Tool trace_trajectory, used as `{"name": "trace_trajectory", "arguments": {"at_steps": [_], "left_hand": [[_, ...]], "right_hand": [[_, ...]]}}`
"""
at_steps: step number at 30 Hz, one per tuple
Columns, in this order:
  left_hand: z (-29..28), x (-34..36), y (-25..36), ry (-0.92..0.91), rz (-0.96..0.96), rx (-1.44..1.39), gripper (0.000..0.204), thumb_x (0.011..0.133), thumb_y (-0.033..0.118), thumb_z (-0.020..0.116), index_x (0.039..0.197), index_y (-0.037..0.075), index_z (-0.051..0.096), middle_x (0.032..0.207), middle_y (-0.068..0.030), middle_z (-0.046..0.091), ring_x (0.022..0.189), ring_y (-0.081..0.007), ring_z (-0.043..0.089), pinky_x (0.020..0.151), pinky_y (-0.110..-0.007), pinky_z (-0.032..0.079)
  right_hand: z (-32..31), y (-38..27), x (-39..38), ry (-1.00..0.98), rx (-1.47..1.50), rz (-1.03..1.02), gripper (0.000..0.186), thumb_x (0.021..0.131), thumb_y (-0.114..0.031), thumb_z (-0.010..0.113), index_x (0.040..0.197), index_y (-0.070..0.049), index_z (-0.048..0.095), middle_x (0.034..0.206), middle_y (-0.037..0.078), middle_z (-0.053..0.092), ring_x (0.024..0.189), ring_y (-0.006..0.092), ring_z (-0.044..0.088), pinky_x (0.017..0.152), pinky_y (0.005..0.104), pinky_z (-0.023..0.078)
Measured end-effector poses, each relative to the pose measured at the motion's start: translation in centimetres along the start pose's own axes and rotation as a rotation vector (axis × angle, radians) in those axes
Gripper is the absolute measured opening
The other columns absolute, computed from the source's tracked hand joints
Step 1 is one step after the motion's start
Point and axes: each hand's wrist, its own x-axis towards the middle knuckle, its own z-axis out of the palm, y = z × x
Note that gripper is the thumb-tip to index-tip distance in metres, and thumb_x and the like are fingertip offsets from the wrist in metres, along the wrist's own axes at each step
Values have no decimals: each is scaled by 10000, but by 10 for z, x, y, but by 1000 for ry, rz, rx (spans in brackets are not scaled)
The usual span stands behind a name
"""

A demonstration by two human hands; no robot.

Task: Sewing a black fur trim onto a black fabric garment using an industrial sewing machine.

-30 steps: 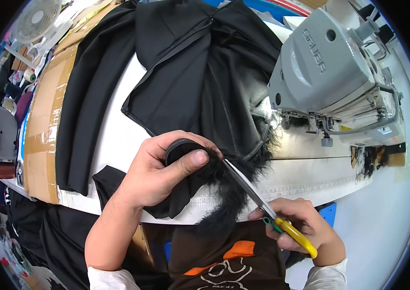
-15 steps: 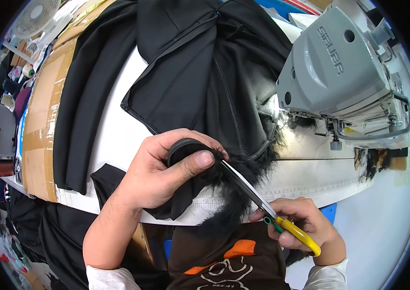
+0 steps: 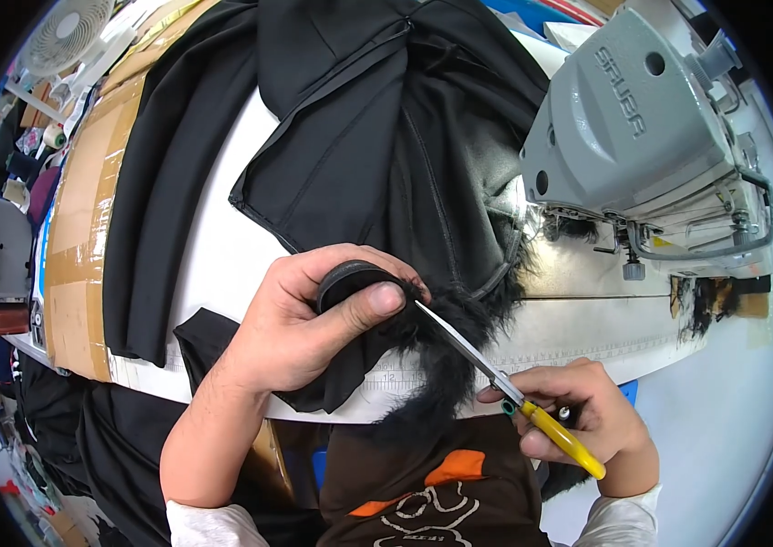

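Above the tabletop (image 3: 222, 246), left fingers (image 3: 370, 308) pinch furry black fabric (image 3: 439, 374), right fingers (image 3: 551, 387) hold pointed scissors (image 3: 507, 387).

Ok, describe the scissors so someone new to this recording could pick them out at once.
On the right stands a large grey sewing machine. Below it, the person's right hand holds metal-bladed scissors with a yellow handle, tips pointing up-left at the black fur strip. That bright yellow handle sets them apart from the black cloth nearby.

White surface (image 3: 601, 321), ruler scale (image 3: 388, 376) along near edge. Black fabric (image 3: 341, 173) lies across left and middle, black fur (image 3: 479, 314) by it. Grey sewing machine (image 3: 619, 128) stands right.
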Motion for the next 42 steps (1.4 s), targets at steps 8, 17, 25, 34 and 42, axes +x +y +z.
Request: {"name": "trace_trajectory", "arguments": {"at_steps": [8, 17, 25, 34, 42], "left_hand": [[-1, 1, -2, -16, 37, 52, 124, 964, 90, 726, 1025, -17, 722, 1030, -157, 730, 926, -195, 683, 789, -290, 524], [-2, 3, 0, -54, 55, 209, 112, 965, 67, 716, 1008, -34, 736, 1030, -147, 740, 896, -159, 669, 776, -273, 518], [0, 1, 4, -25, 34, 162, 132, 970, 72, 706, 1048, -25, 747, 1059, -119, 735, 944, -162, 669, 889, -297, 510], [-5, -4, 4, -41, 129, 257, 101, 968, 43, 691, 1033, 2, 756, 1000, -52, 698, 889, -108, 628, 812, -260, 485], [2, -5, 5, -26, 45, 292, 115, 951, -3, 681, 1036, -13, 757, 927, -52, 716, 844, -101, 634, 781, -246, 478]], "right_hand": [[-7, -19, -1, 49, -159, 69, 401, 849, -124, 857, 1214, -8, 736, 746, 26, 701, 674, 46, 564, 658, 225, 473], [-15, -23, -5, 33, -163, 124, 401, 846, -118, 855, 1209, 1, 734, 762, 20, 719, 689, 40, 568, 657, 219, 472], [-36, 4, -46, 284, -235, 152, 498, 766, -215, 880, 1183, 19, 740, 792, 63, 715, 662, 85, 574, 650, 249, 483], [-58, 50, -60, 916, -1148, 235, 475, 896, -156, 729, 1329, 24, 651, 845, 202, 679, 700, 320, 635, 705, 391, 530], [26, 18, 9, 796, -745, -219, 260, 842, -122, 833, 1038, -16, 698, 847, 113, 699, 705, 244, 680, 563, 347, 495]]}}
